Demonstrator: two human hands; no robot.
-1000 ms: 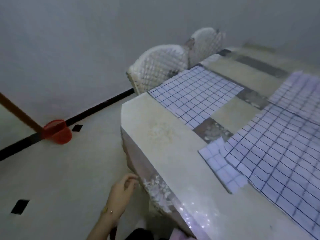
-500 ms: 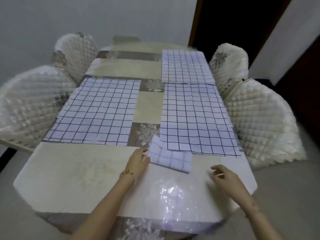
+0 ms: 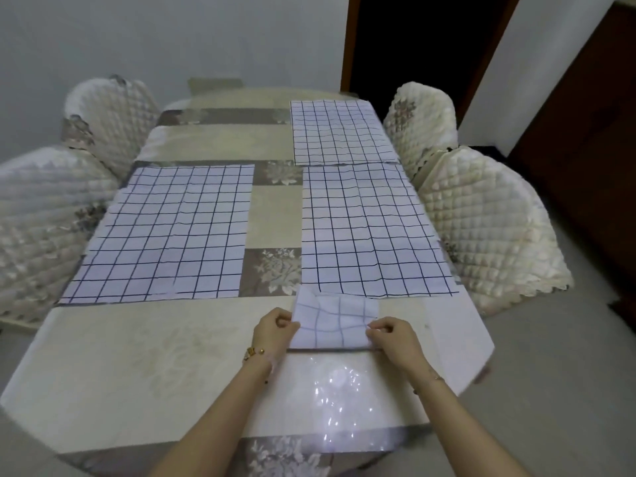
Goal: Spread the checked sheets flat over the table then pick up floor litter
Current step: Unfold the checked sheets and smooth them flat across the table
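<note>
Pale walls and a dark doorway frame a long table [image 3: 144, 366] covered in a glossy patterned cloth, with quilted chairs [image 3: 481, 222] drawn up on both sides. Three checked sheets are laid flat on it: one [image 3: 165, 232] beyond and to the left of the folded sheet, one [image 3: 368, 228] directly beyond it, and a third [image 3: 339, 136] farther off by the table's far right edge. The folded sheet [image 3: 335, 321], the last one not yet spread, is kept at the table's near edge, its far edge overlapping the flat sheet behind it. It is pinched at its left side by the left hand [image 3: 273, 330] and at its right side by the right hand [image 3: 395, 340], fingers closed on the cloth. Opposite edges appear to be gripped so that the folds can be pulled apart evenly. Bare tabletop left of the folded sheet seems the likely place for it. No floor litter can be made out.
</note>
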